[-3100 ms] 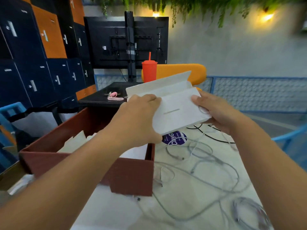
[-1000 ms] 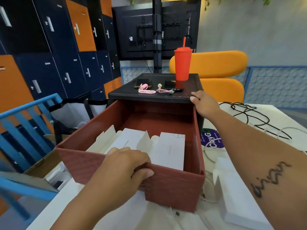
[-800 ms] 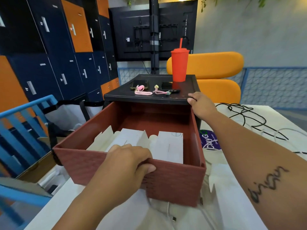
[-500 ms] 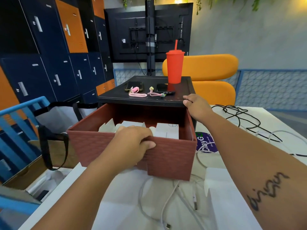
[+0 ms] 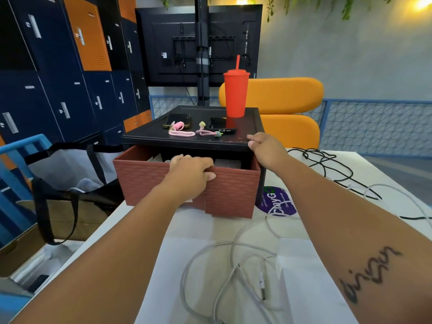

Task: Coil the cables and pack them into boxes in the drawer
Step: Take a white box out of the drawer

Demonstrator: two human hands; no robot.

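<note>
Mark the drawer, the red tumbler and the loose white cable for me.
drawer (image 5: 233,192): head view, on its brick-patterned front panel.
red tumbler (image 5: 235,94): head view, on the middle of the cup body.
white cable (image 5: 231,251): head view, on the loop lying on the table.

The reddish-brown drawer stands nearly shut, white boxes just visible inside; loose white cables sprawl on the table before it.

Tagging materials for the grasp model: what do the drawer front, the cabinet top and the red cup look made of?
Drawer: reddish-brown, matte, with a pressed brick or weave texture; probably plastic or faux leather over board, can't tell which.
Cabinet top: black, semi-gloss, since the cup reflects in it; looks like lacquered wood or plastic.
Red cup: opaque, matte, smooth, with a matching straw; likely plastic.
</note>
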